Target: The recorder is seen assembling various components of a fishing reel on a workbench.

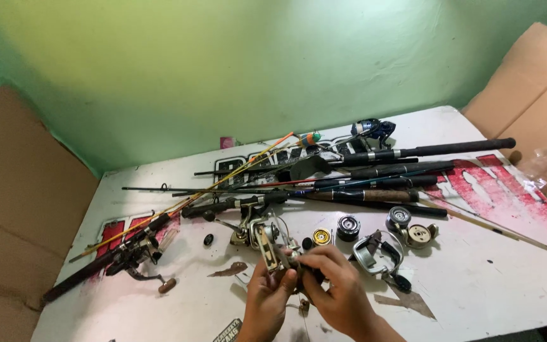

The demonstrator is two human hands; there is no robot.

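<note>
White table (476, 297), green wall behind. Reel (272, 244) at near edge, before the rods (324, 183); long axis tilts up-left, away from the person. Left hand (266, 297) and right hand (337, 288), fingers curled, both grip it.

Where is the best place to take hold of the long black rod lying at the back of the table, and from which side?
Probably the thick black handle at the rod's right end, from above: it lies flat and clear there, while its thin left part is buried among other rods.
</note>
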